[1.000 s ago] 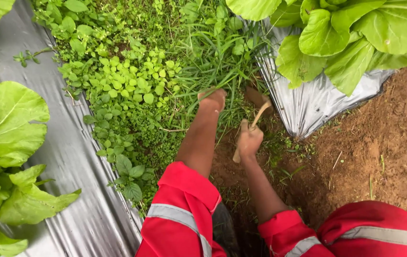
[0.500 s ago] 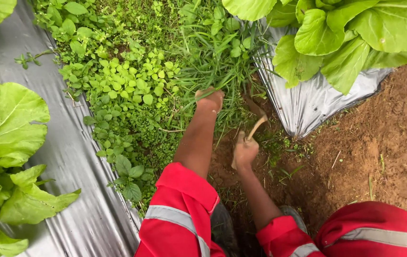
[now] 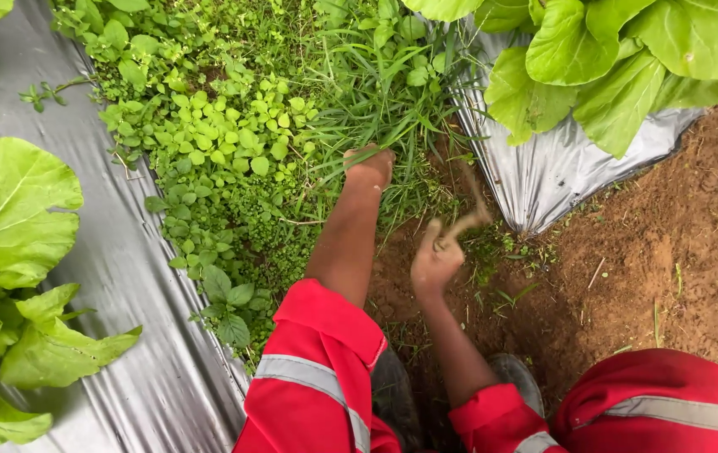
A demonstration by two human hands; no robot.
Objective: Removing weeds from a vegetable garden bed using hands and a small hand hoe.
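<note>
Weed strip (image 3: 233, 143): between silver mulch sheets, bare soil (image 3: 669, 252) to its right.
Grass clump (image 3: 392, 101): your left hand (image 3: 369, 168) stays closed on its base.
Tool: your right hand (image 3: 436, 260) grips a wooden-handled tool (image 3: 468, 220), now swung lower, blurred, cutting at roots.

Left hand's (image 3: 369, 168) fingers are buried in the grass clump (image 3: 392, 101) it grips, and the stick-like tool (image 3: 468, 220) above the right hand's (image 3: 434, 264) fist is just motion blur.
</note>
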